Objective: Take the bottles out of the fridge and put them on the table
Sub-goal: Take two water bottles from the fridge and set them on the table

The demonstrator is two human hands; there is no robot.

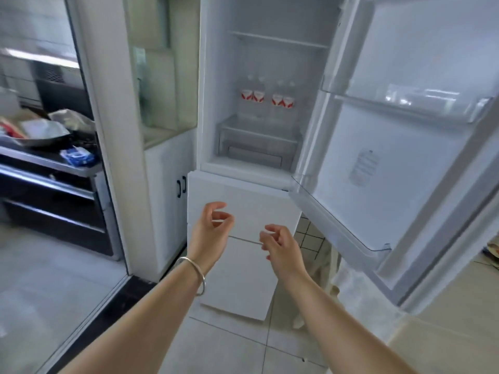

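Observation:
The white fridge [213,109] stands with its upper door [405,163] swung wide to the right. Several clear bottles with red-and-white labels [267,97] stand in a row on the shelf above a transparent drawer [256,141]. My left hand [213,228], with a silver bangle on the wrist, is raised in front of the closed lower drawers, fingers curled and apart, holding nothing. My right hand [280,244] hangs just right of it, also loosely curled and empty. Both hands are well below and in front of the bottles.
A white cabinet [170,190] with black handles and a glass-fronted unit stand left of the fridge. Past a sliding door frame [108,130], a dark kitchen counter [48,160] holds a pan and clutter. A pale surface edge [445,333] lies at lower right.

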